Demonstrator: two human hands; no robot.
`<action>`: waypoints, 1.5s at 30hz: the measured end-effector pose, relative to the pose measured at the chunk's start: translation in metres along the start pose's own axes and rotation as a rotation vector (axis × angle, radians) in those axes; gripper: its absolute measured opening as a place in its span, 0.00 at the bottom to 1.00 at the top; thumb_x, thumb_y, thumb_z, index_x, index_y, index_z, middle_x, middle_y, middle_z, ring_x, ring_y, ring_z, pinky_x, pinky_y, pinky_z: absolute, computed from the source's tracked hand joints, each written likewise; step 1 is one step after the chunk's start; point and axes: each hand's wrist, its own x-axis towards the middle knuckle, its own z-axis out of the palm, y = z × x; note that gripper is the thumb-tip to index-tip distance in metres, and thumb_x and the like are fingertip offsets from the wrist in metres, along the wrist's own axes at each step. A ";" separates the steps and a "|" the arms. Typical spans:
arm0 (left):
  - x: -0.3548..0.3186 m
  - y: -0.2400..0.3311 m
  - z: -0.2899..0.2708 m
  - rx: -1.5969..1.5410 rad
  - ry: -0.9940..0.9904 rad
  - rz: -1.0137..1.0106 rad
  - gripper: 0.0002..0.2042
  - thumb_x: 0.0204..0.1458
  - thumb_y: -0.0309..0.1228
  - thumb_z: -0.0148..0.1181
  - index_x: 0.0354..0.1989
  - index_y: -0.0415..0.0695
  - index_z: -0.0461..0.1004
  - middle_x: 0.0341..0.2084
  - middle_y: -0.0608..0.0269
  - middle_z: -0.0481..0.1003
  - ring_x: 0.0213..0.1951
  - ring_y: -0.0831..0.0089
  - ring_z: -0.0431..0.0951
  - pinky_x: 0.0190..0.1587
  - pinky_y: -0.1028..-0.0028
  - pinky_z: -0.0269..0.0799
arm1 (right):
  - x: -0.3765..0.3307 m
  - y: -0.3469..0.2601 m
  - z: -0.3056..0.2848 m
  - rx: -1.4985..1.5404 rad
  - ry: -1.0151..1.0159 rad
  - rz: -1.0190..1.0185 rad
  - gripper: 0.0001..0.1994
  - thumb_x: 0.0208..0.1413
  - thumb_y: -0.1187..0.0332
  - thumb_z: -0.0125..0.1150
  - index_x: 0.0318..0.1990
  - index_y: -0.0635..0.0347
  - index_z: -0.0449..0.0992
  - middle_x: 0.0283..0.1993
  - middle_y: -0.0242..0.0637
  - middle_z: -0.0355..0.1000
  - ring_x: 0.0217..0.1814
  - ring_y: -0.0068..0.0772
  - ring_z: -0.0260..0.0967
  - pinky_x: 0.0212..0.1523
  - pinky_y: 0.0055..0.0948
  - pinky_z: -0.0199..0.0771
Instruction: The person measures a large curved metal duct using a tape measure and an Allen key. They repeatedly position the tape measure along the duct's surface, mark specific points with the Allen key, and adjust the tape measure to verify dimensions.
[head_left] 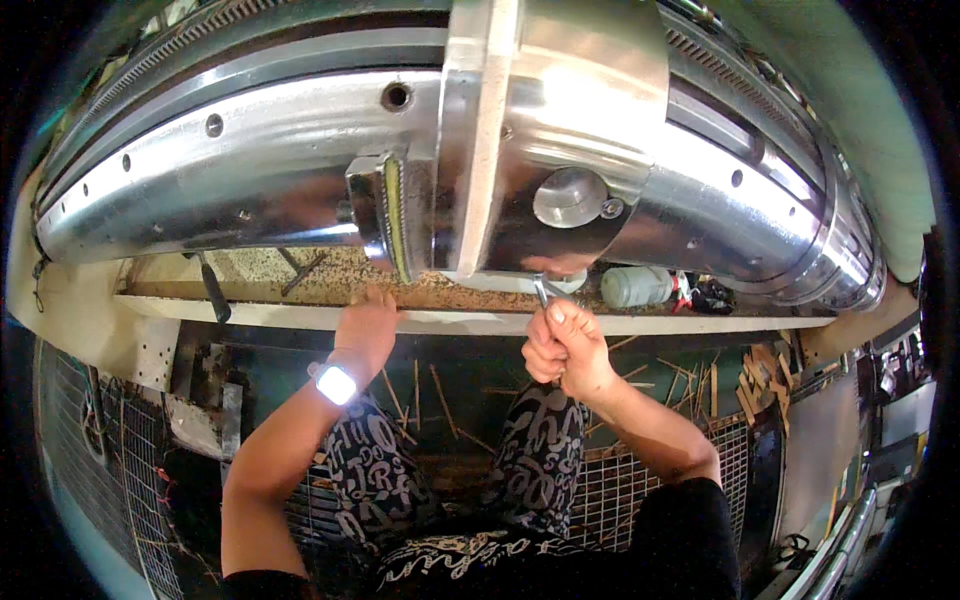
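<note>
A large polished metal machine bed (290, 160) curves across the top of the head view. On it sits a shiny carriage (570, 110) with a round recess on its front. My right hand (568, 345) is closed in a fist around a slim silver tool that looks like a wrench (542, 289). The tool's upper end points up at the carriage's lower edge; whether it touches there, I cannot tell. My left hand (367, 325) reaches over the tray's pale lip, below a block with a yellow-green strip (393, 215). Its fingers look stretched out and hold nothing visible.
Beneath the bed runs a tray (460, 320) strewn with small chips. A black-handled tool (213, 290) and a T-shaped metal bar (303, 271) lie at its left, a cloudy bottle (637, 287) at its right. Thin wooden strips (700, 385) and a metal grating (640, 470) are lower down.
</note>
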 end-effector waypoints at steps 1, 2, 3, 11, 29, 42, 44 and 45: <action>-0.001 -0.002 0.000 0.004 -0.030 0.006 0.16 0.56 0.42 0.48 0.37 0.40 0.71 0.35 0.53 0.70 0.38 0.58 0.75 0.34 0.67 0.73 | 0.000 -0.001 0.000 0.008 -0.020 0.014 0.17 0.63 0.57 0.43 0.25 0.58 0.61 0.15 0.23 0.44 0.13 0.17 0.40 0.13 0.20 0.39; 0.000 -0.002 -0.001 -0.009 -0.030 0.000 0.16 0.56 0.42 0.48 0.37 0.40 0.71 0.35 0.54 0.70 0.38 0.58 0.75 0.33 0.67 0.73 | 0.001 -0.002 -0.003 -0.004 -0.035 0.012 0.17 0.63 0.57 0.43 0.25 0.58 0.61 0.15 0.23 0.44 0.13 0.17 0.40 0.13 0.20 0.39; 0.001 -0.003 -0.004 -0.020 -0.033 -0.005 0.16 0.55 0.42 0.48 0.36 0.40 0.71 0.34 0.54 0.70 0.37 0.58 0.75 0.33 0.67 0.73 | 0.004 -0.003 -0.004 -0.010 -0.050 0.010 0.17 0.63 0.57 0.43 0.25 0.58 0.61 0.15 0.23 0.44 0.13 0.17 0.40 0.13 0.20 0.40; -0.001 0.005 -0.004 -0.028 0.026 -0.028 0.17 0.55 0.43 0.49 0.34 0.39 0.70 0.33 0.53 0.70 0.32 0.60 0.76 0.32 0.67 0.73 | 0.003 0.004 0.003 0.002 -0.036 -0.033 0.17 0.64 0.59 0.41 0.24 0.58 0.59 0.15 0.24 0.44 0.13 0.18 0.41 0.13 0.20 0.40; -0.007 -0.003 0.000 -0.077 0.168 -0.039 0.18 0.55 0.46 0.47 0.33 0.41 0.71 0.32 0.57 0.70 0.30 0.62 0.77 0.30 0.68 0.74 | -0.027 -0.009 0.010 -0.924 0.106 -0.203 0.13 0.64 0.63 0.43 0.30 0.61 0.65 0.22 0.29 0.58 0.21 0.20 0.52 0.22 0.22 0.57; -0.009 -0.005 0.008 -0.092 0.275 -0.026 0.18 0.55 0.47 0.48 0.32 0.41 0.69 0.30 0.58 0.69 0.28 0.64 0.76 0.28 0.70 0.73 | 0.002 -0.041 0.035 -0.927 0.231 0.075 0.17 0.63 0.58 0.45 0.26 0.60 0.66 0.16 0.23 0.55 0.17 0.15 0.51 0.18 0.19 0.52; -0.011 -0.006 0.007 -0.107 0.277 -0.035 0.18 0.55 0.47 0.48 0.32 0.41 0.69 0.29 0.58 0.69 0.29 0.64 0.76 0.28 0.70 0.73 | 0.003 -0.040 0.035 -0.961 0.235 0.056 0.17 0.63 0.58 0.45 0.26 0.60 0.66 0.16 0.23 0.55 0.17 0.15 0.50 0.18 0.19 0.52; -0.011 -0.005 0.005 -0.107 0.269 -0.038 0.18 0.55 0.47 0.48 0.32 0.41 0.69 0.29 0.57 0.69 0.28 0.63 0.76 0.28 0.69 0.73 | 0.004 -0.040 0.034 -0.997 0.227 0.025 0.17 0.63 0.58 0.45 0.26 0.60 0.66 0.16 0.23 0.55 0.17 0.15 0.50 0.18 0.19 0.52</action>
